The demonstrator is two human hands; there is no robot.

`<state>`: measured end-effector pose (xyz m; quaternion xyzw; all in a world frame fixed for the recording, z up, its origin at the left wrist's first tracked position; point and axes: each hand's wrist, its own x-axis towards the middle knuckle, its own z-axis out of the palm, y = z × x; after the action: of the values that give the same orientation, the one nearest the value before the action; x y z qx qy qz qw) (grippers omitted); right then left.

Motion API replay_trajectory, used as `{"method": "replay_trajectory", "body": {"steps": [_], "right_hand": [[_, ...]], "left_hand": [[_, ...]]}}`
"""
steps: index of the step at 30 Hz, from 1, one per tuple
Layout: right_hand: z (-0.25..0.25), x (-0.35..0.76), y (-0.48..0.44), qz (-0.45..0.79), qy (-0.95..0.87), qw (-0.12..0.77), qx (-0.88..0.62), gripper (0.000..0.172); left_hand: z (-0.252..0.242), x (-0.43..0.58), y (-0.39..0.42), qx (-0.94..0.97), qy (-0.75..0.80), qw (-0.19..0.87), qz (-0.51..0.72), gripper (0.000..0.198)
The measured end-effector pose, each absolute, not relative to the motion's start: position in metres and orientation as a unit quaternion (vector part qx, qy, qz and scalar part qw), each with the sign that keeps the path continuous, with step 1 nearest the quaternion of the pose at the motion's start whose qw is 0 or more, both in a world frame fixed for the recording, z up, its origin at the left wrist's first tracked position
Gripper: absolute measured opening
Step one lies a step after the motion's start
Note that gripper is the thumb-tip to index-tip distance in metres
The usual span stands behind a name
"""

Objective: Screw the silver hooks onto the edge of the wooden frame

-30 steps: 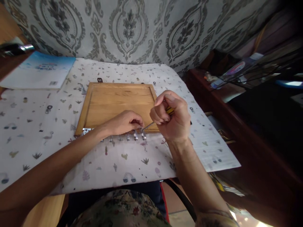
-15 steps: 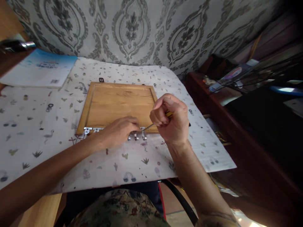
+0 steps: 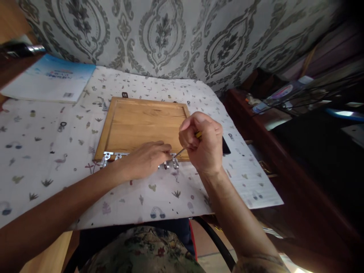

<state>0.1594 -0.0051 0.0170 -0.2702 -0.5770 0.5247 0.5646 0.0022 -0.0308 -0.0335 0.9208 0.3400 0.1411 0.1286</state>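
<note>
A wooden board [image 3: 145, 127] with a raised frame lies flat on a patterned white sheet [image 3: 42, 159]. Along its near edge runs a metal hook rail [image 3: 113, 156] with several silver hooks. My left hand [image 3: 146, 159] lies over the rail's middle, fingers curled down and pressing it against the board. My right hand [image 3: 202, 142] is closed in a fist round a yellow-handled screwdriver [image 3: 182, 151], whose thin metal tip meets the rail's right end beside my left fingertips.
A blue and white booklet [image 3: 51, 77] lies at the far left. Small dark metal hangers [image 3: 61, 126] sit on the sheet near the board. A dark wooden shelf [image 3: 270, 125] with cluttered items stands to the right. A patterned wall rises behind.
My left hand has slid a little right along the rail. My right hand has turned slightly round the screwdriver. The camera has shifted a bit.
</note>
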Motion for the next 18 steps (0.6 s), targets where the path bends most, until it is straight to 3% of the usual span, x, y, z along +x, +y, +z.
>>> {"method": "replay_trajectory", "body": {"steps": [7,12,18], "right_hand": [[0.021,0.163,-0.004,0.547,-0.590,0.525,-0.276,0.051],[0.016,0.170,-0.002,0.572,-0.560,0.551,-0.235,0.036],[0.009,0.182,-0.001,0.507,-0.587,0.583,-0.241,0.022]], "left_hand": [[-0.034,0.000,-0.029,0.920,0.337,0.135,0.147,0.026],[-0.035,-0.001,-0.028,0.921,0.329,0.142,0.152,0.027],[-0.029,0.001,-0.028,0.918,0.339,0.150,0.144,0.026]]}}
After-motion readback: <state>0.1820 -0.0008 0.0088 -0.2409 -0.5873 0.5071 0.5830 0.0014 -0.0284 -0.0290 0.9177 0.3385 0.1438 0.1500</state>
